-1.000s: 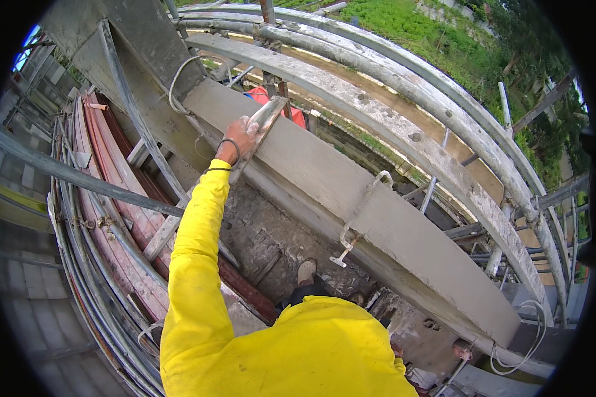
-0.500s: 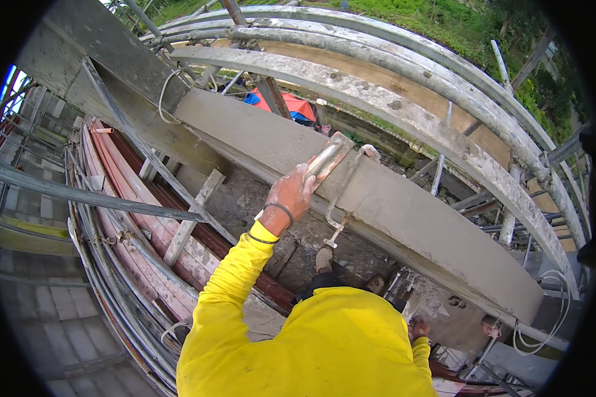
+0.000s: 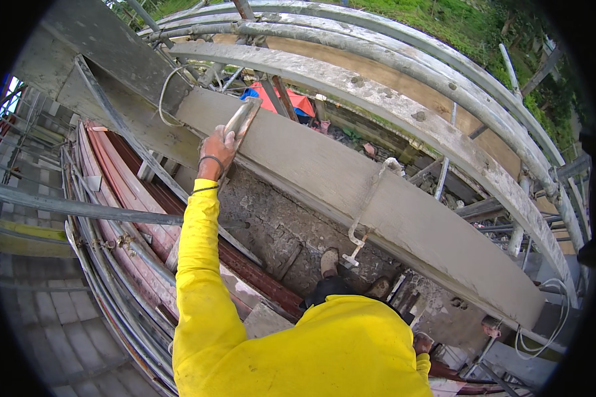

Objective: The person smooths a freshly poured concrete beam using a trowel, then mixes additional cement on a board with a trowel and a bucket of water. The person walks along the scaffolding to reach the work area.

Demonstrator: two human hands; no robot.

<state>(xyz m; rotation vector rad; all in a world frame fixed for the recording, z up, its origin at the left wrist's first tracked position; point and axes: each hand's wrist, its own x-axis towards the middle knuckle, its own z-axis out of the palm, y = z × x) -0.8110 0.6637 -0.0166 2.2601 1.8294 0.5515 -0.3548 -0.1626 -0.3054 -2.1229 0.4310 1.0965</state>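
Observation:
My left hand (image 3: 216, 151) is wrapped round the handle of a plastering float (image 3: 243, 126), its flat wet blade lying across the top of a grey rendered beam (image 3: 298, 149) near its far left end. A metal clamp (image 3: 355, 241) hooks over the beam to the right of the float. Low at the right, beside my body, my right hand (image 3: 422, 343) shows only in part; its fingers are mostly hidden, and whether it holds anything cannot be made out.
Curved metal pipes (image 3: 404, 63) run beyond the beam, above rubble and an orange tarp (image 3: 298, 104). A diagonal metal bar (image 3: 119, 126) and long reddish boards (image 3: 122, 198) lie on the left. A loose white cable (image 3: 563, 311) hangs at the beam's right end.
My left hand has slid the float along the beam toward the far left, away from the clamp, and my arm has stretched out. My right hand stays low at the right.

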